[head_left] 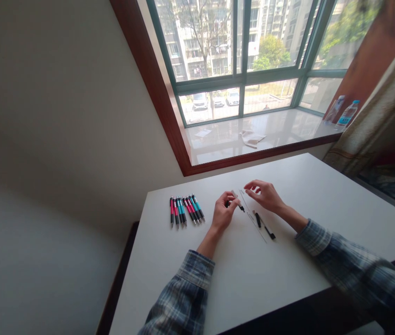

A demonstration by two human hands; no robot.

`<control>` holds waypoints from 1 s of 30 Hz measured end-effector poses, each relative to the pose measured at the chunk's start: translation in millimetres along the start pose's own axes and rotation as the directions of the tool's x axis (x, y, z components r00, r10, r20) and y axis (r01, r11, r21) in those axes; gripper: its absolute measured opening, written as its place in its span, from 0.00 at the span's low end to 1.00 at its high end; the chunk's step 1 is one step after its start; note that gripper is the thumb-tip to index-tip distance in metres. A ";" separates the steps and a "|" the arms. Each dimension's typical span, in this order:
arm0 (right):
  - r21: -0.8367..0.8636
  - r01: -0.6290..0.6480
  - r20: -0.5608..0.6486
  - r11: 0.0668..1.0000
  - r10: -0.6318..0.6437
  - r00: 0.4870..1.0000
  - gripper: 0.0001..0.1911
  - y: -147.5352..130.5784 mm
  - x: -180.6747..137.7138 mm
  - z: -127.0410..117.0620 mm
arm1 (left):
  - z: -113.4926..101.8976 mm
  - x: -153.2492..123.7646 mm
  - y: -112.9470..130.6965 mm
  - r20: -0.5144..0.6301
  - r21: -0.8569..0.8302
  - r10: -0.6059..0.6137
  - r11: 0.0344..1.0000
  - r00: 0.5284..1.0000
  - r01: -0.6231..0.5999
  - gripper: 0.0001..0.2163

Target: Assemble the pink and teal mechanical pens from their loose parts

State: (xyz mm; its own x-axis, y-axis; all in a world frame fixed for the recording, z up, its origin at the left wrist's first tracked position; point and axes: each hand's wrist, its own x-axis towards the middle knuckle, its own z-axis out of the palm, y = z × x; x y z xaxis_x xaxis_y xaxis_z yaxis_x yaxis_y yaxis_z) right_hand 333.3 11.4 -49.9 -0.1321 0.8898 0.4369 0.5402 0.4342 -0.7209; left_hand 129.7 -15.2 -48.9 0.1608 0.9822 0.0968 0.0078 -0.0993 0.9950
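My left hand (222, 213) is closed around a pale pen barrel with a black end (241, 208), held just above the table. My right hand (264, 194) hovers to its right, fingers slightly curled and apart, with nothing visible in them. Its fingertips are close to a thin pale rod (242, 192), which looks like a pen refill. Between the hands and nearer me lie a short black pen grip (257, 220), a slim black piece with a wider end (270, 232) and thin rods (258, 231). What else the left fingers cover is hidden.
Several pink and blue click pens (187, 210) lie in a row left of my left hand on the white table (253, 274). Behind the table is a window sill (218, 146) with a crumpled cloth (251, 138) and plastic bottles (348, 114). A curtain (368, 107) hangs at the right.
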 end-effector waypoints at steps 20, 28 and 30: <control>-0.165 0.011 0.215 0.986 0.025 0.976 0.10 -3.0 -5.4 3.0 | -0.4 2.7 0.2 0.007 -0.075 -0.074 0.994 0.997 0.074 0.08; -0.251 0.018 0.216 0.968 0.038 0.976 0.14 -0.7 -6.7 3.3 | -0.8 2.3 1.2 0.020 -0.054 -0.065 0.996 0.998 0.066 0.08; -0.309 0.035 0.217 0.950 0.035 0.975 0.15 -1.5 -7.3 4.7 | -0.9 2.4 0.4 0.024 -0.051 -0.059 0.997 0.998 0.061 0.08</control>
State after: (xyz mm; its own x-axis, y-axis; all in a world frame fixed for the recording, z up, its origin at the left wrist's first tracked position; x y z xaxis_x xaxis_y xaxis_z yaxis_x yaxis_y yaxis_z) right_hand 329.5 4.9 -54.5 -0.2909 0.9135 0.2843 0.7656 0.4005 -0.5034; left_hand 129.1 -12.7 -48.2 0.1832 0.9824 0.0369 -0.0324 -0.0315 0.9990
